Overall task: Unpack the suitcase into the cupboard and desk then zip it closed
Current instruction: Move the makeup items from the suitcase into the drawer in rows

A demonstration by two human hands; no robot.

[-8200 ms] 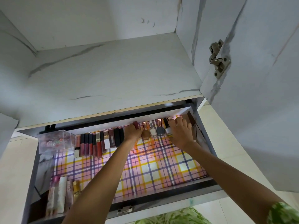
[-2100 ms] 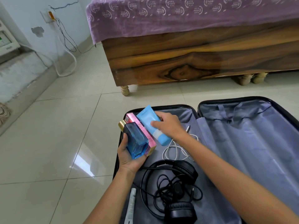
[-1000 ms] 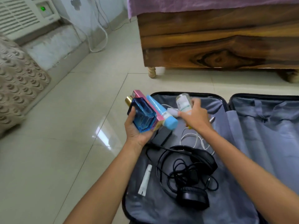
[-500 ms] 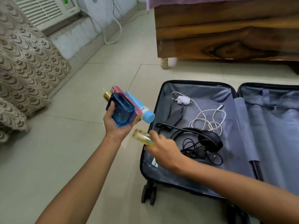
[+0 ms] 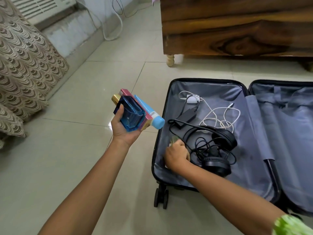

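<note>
The black suitcase point(image 5: 203, 80) lies open on the tiled floor, its grey lining showing. My left hand point(image 5: 123, 131), raised to the left of it, grips a blue glass perfume bottle point(image 5: 132, 116), a pink box point(image 5: 126, 92) and a light blue tube point(image 5: 152, 116) together. My right hand point(image 5: 176, 156) is down in the suitcase's front left corner, fingers curled round a small yellowish bottle point(image 5: 175, 139) that barely shows. Beside that hand lie black headphones point(image 5: 218, 146) with a tangled cord. Further back are a white cable point(image 5: 218, 116), a white plug point(image 5: 192, 98) and a black adapter point(image 5: 187, 114).
A wooden bed point(image 5: 237, 28) on short turned legs point(image 5: 170, 60) stands just behind the suitcase. Patterned fabric point(image 5: 25, 73) hangs at the left, with a white appliance point(image 5: 39, 5) and loose wall cables behind it. Bare tiles stretch between the fabric and the suitcase.
My right hand dropped from beside my left hand into the suitcase's front left corner, still holding the small bottle. The white tube that lay there is now hidden. My left hand kept its load.
</note>
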